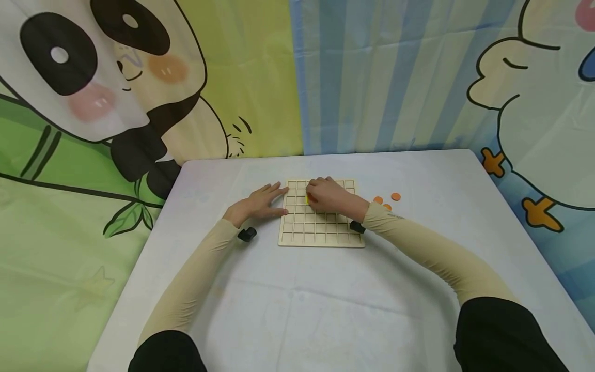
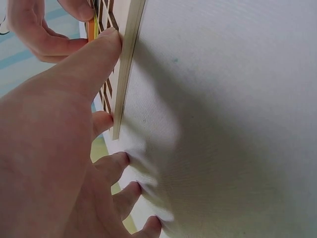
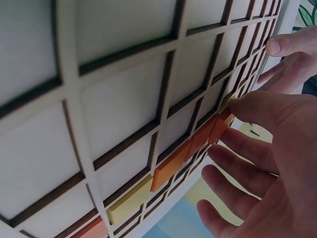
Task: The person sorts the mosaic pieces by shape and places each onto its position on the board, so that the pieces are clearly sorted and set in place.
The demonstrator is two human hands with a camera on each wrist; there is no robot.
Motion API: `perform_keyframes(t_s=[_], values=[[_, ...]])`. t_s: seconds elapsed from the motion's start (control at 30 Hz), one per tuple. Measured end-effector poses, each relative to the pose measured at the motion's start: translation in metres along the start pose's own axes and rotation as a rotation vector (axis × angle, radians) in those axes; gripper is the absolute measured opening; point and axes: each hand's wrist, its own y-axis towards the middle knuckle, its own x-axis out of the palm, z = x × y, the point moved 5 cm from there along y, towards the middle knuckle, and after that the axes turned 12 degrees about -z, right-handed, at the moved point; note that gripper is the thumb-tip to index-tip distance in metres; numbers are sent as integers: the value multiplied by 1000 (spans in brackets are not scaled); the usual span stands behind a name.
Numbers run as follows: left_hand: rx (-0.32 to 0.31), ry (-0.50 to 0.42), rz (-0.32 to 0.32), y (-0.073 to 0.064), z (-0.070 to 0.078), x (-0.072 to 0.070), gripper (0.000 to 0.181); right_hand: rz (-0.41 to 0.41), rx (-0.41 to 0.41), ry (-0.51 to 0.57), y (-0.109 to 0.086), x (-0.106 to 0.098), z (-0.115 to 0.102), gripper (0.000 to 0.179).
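A pale wooden grid board (image 1: pixel 321 240) lies on the table. My left hand (image 1: pixel 260 202) is at its left side, fingers spread; in the left wrist view the thumb (image 2: pixel 106 42) presses the board's rim, with other fingertips on the tablecloth. My right hand (image 1: pixel 332 197) is over the board's upper part. In the right wrist view its thumb and index finger pinch a small orange piece (image 3: pixel 219 128) at the grid, partly hidden by the fingers. A row of orange pieces (image 3: pixel 171 166) and a yellow piece (image 3: pixel 130 201) sits in the grid nearby.
Several round orange pieces (image 1: pixel 395 197) lie on the white tablecloth (image 1: pixel 288 310) right of the board. Dark wrist cameras (image 1: pixel 247 234) hang under both wrists. A printed cartoon curtain (image 1: pixel 251 77) stands behind the table.
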Motion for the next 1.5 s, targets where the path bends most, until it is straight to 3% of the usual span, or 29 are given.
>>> perform_keyframes(t_s=[0.6,1.0,1.5], values=[[11,-2,4,-1,1,-2,84,58,-21,-1,9,-3,-10,19],[8,7,2,0,0,-1,85,37,-13,-10,17,0,-14,21],[12,-1,-4,0,-1,0,84,37,8,41,11,1,-10,26]])
